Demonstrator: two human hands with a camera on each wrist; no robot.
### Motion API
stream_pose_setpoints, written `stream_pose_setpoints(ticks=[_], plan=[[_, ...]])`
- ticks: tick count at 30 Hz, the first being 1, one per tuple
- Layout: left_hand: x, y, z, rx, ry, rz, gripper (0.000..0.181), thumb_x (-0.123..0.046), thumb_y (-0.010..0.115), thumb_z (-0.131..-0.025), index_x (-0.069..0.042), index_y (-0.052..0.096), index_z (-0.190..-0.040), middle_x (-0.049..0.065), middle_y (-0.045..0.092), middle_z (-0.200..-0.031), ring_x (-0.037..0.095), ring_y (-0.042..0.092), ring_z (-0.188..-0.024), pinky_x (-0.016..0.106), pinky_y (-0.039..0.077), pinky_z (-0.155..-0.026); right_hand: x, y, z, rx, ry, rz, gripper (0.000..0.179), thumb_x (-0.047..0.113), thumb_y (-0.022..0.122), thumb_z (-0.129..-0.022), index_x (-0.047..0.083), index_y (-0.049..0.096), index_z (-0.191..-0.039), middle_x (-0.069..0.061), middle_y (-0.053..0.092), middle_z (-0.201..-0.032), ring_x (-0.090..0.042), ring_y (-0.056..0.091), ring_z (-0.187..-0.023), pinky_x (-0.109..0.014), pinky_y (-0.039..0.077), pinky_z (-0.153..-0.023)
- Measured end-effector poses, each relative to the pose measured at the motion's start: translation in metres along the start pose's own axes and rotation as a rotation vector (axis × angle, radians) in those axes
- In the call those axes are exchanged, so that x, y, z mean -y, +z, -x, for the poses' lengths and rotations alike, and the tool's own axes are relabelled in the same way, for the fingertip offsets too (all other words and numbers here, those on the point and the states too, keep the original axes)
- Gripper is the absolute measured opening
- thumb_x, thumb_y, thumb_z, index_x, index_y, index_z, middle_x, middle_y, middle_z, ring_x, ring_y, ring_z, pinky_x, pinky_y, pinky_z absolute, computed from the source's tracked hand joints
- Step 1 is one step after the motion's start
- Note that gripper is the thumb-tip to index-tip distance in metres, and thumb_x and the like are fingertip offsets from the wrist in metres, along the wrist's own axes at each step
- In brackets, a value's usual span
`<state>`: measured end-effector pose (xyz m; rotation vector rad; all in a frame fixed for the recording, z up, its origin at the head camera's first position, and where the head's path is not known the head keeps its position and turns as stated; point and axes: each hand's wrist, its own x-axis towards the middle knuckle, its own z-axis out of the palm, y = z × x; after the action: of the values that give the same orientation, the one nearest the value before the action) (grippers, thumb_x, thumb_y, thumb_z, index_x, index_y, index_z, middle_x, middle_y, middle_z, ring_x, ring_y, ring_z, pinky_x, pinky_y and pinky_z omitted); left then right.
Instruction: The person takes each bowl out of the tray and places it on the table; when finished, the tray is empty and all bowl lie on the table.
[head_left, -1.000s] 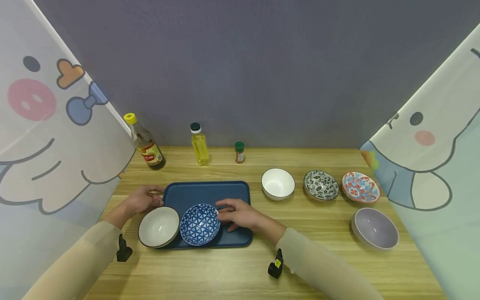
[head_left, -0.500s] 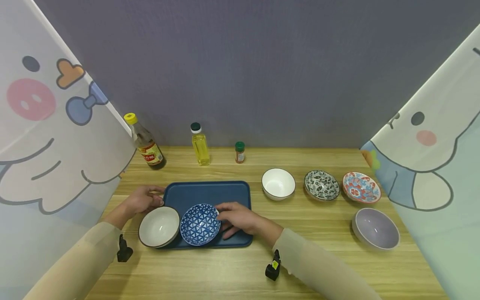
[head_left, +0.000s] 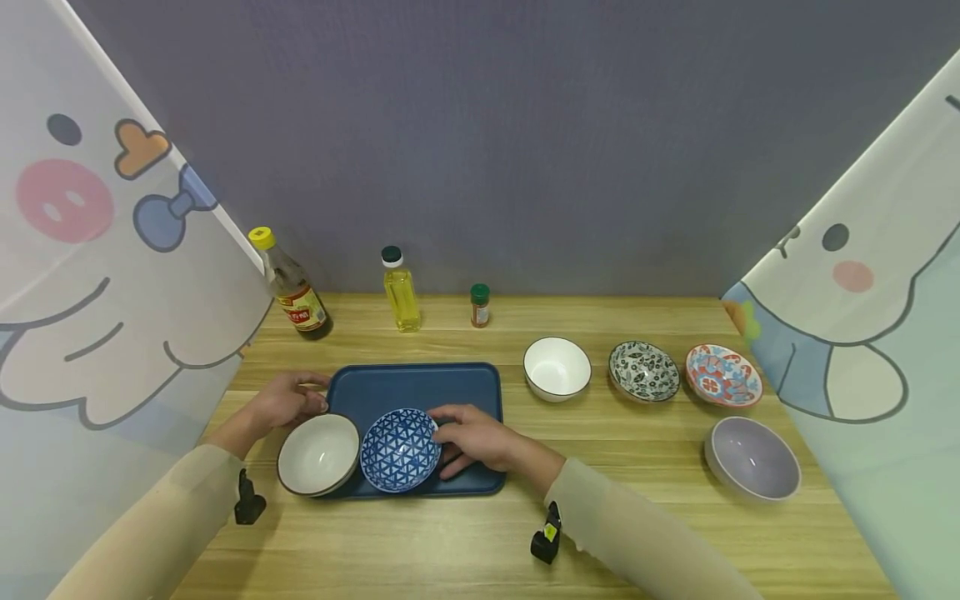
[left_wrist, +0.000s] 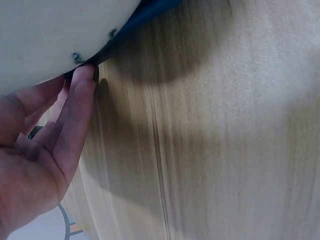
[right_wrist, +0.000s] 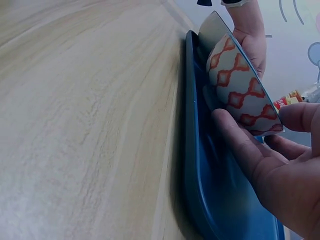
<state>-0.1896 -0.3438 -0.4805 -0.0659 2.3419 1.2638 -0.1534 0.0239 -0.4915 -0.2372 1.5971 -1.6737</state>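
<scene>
A dark blue tray [head_left: 420,382] lies on the table, with two bowls along its near-left part. The white bowl with a dark rim [head_left: 318,454] sits at its left end. My left hand [head_left: 283,402] holds the tray's left edge just behind that bowl, and its fingertips [left_wrist: 84,72] reach under the edge. Beside the white bowl is a bowl with a blue-and-white triangle pattern inside [head_left: 400,450] and red-orange shapes outside [right_wrist: 245,92]. My right hand [head_left: 476,437] pinches this bowl's right side, thumb at the rim and fingers against the outer wall.
Right of the tray stand a white bowl [head_left: 557,367], a black floral bowl [head_left: 642,371], a red-and-blue patterned bowl [head_left: 722,375] and a lilac bowl [head_left: 752,458]. At the back are a dark sauce bottle [head_left: 296,296], an oil bottle [head_left: 402,296] and a green-capped jar [head_left: 480,306].
My right hand has shifted slightly left and its thumb and fingers have drawn in on the blue patterned bowl. The left hand, bowls and tray look unmoved.
</scene>
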Motion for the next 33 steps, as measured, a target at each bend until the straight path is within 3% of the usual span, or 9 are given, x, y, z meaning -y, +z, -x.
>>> stream_pose_setpoints(ticks=[8,27,33], plan=[[-0.001,0.0,-0.001,-0.001,-0.005,-0.004,0.055,0.002,0.064,-0.095,0.013,0.044,-0.145,0.009,0.073,-0.096,0.017,0.068,-0.081,0.033,0.057,-0.066,0.0,0.0,0.003,0.014,-0.05,0.001,0.054,0.004,0.054,-0.098,0.008,0.048,-0.152,-0.024,0.067,-0.12,-0.026,0.073,-0.082,-0.055,0.06,-0.078],[0.0,0.001,0.0,-0.015,-0.009,-0.01,0.055,0.003,0.064,-0.094,0.013,0.045,-0.144,0.009,0.072,-0.095,0.018,0.068,-0.081,0.034,0.057,-0.066,-0.002,0.008,0.01,-0.067,-0.094,0.008,0.053,0.002,0.053,-0.095,0.002,0.051,-0.148,-0.03,0.072,-0.109,-0.022,0.073,-0.071,-0.053,0.061,-0.069],[-0.001,0.002,0.0,-0.012,-0.01,-0.01,0.056,0.002,0.065,-0.094,0.013,0.045,-0.145,0.009,0.073,-0.095,0.017,0.068,-0.08,0.034,0.057,-0.066,0.0,0.006,0.012,-0.11,-0.113,-0.025,0.052,0.003,0.054,-0.095,0.002,0.052,-0.146,-0.029,0.071,-0.114,-0.028,0.076,-0.074,-0.053,0.061,-0.069]])
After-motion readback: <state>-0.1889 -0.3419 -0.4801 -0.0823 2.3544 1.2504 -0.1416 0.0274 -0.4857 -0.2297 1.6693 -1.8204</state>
